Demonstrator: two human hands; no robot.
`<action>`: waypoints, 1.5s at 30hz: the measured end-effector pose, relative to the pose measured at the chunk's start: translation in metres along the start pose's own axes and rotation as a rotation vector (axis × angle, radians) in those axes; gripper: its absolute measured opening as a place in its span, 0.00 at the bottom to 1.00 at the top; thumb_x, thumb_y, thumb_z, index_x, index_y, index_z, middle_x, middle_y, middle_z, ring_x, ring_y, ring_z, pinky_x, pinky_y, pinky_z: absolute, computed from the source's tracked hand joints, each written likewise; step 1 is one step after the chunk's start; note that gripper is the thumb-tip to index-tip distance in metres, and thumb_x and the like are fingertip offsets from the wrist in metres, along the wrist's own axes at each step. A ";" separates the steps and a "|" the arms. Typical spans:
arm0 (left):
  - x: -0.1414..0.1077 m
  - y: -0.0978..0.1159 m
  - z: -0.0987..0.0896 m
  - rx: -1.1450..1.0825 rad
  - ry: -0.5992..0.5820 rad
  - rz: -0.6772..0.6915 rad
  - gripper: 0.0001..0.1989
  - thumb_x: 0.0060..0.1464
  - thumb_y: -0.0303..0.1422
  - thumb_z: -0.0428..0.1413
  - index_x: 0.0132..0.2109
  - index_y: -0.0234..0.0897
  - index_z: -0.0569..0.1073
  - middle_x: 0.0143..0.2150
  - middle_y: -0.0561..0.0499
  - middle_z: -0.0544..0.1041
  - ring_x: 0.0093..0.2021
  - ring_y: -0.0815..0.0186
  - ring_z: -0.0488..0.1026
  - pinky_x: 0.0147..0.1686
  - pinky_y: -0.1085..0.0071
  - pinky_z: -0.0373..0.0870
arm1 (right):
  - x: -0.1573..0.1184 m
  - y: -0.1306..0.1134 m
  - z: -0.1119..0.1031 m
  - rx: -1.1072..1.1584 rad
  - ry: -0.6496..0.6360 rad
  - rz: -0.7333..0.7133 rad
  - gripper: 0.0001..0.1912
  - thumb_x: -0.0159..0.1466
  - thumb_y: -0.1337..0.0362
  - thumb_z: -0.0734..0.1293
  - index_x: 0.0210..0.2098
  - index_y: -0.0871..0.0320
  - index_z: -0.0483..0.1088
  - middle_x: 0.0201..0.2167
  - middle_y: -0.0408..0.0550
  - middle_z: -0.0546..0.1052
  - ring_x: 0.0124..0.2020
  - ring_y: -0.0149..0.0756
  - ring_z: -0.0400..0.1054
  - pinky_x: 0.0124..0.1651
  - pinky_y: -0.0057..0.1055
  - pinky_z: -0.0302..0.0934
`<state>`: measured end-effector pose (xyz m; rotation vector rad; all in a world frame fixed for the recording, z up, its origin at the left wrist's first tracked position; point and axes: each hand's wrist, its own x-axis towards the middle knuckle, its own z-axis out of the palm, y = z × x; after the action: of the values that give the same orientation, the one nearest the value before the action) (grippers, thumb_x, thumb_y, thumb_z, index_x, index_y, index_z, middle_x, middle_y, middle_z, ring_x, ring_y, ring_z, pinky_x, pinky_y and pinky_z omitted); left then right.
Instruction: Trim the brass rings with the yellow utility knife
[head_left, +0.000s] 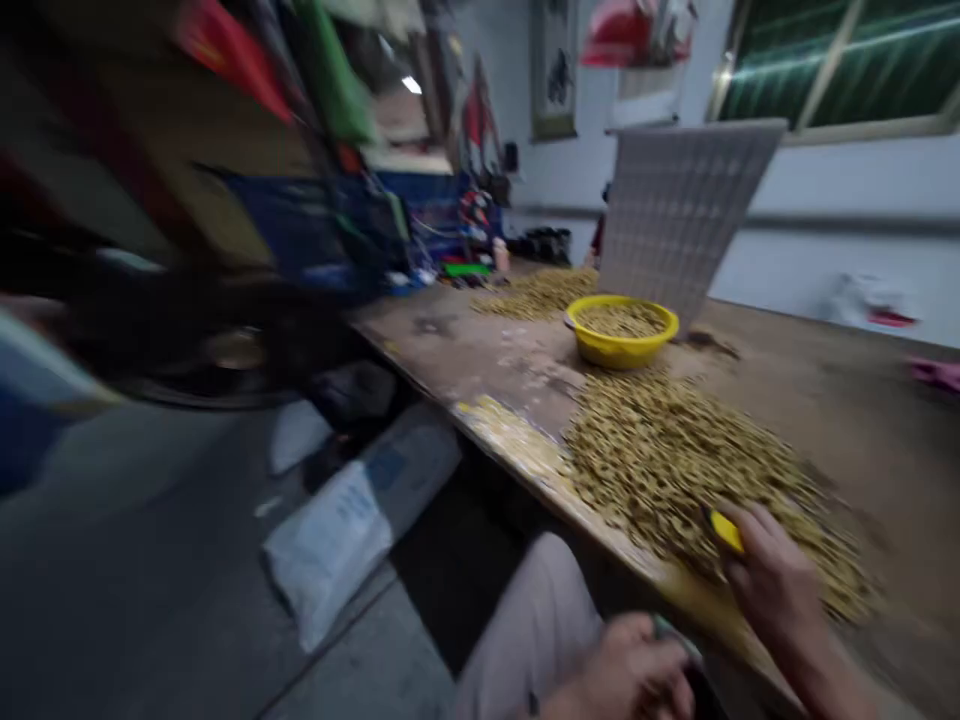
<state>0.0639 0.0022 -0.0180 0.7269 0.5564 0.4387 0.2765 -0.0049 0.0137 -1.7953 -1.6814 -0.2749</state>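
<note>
Over the near edge of a pile of small golden-brown ring-like pieces (675, 455), my right hand (780, 575) is closed around a small yellow-and-black tool (726, 532); blur hides its exact kind. Lower down, in front of the table edge and beside my knee, my left hand (634, 665) has its fingers curled in. Something green (664, 628) shows by those fingers, but what they hold is too blurred to make out. Behind the pile stands a yellow basin (626, 348) filled with similar pieces.
More pieces (544, 292) lie farther back on the brown table (480, 345). A grey slatted panel (682, 205) rises behind the basin. White sacks (330, 555) rest on the floor left of the table. Something pink (934, 373) lies at the far right.
</note>
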 end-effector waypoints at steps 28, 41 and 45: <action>-0.044 0.018 0.034 0.191 0.087 0.061 0.20 0.44 0.45 0.67 0.31 0.32 0.71 0.20 0.56 0.67 0.18 0.76 0.59 0.16 0.79 0.53 | -0.078 -0.080 -0.065 0.240 -0.453 0.134 0.16 0.58 0.76 0.60 0.42 0.57 0.73 0.35 0.48 0.74 0.34 0.35 0.68 0.37 0.28 0.60; -0.064 0.030 0.038 0.563 -0.040 0.092 0.08 0.52 0.31 0.58 0.27 0.35 0.68 0.21 0.57 0.63 0.21 0.75 0.56 0.20 0.77 0.52 | -0.071 -0.041 -0.065 -0.370 -0.539 0.208 0.13 0.59 0.78 0.59 0.36 0.59 0.71 0.33 0.49 0.74 0.28 0.35 0.66 0.30 0.30 0.51; -0.060 0.016 0.036 0.348 -0.081 -0.050 0.13 0.52 0.39 0.59 0.29 0.35 0.67 0.21 0.57 0.64 0.19 0.76 0.55 0.18 0.78 0.49 | -0.050 -0.018 -0.064 -0.307 -0.356 0.218 0.17 0.57 0.79 0.59 0.40 0.59 0.72 0.36 0.49 0.73 0.34 0.37 0.66 0.35 0.29 0.53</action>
<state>0.0372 -0.0377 0.0350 1.0569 0.5795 0.2666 0.2692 -0.0829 0.0399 -2.3507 -1.7278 -0.1267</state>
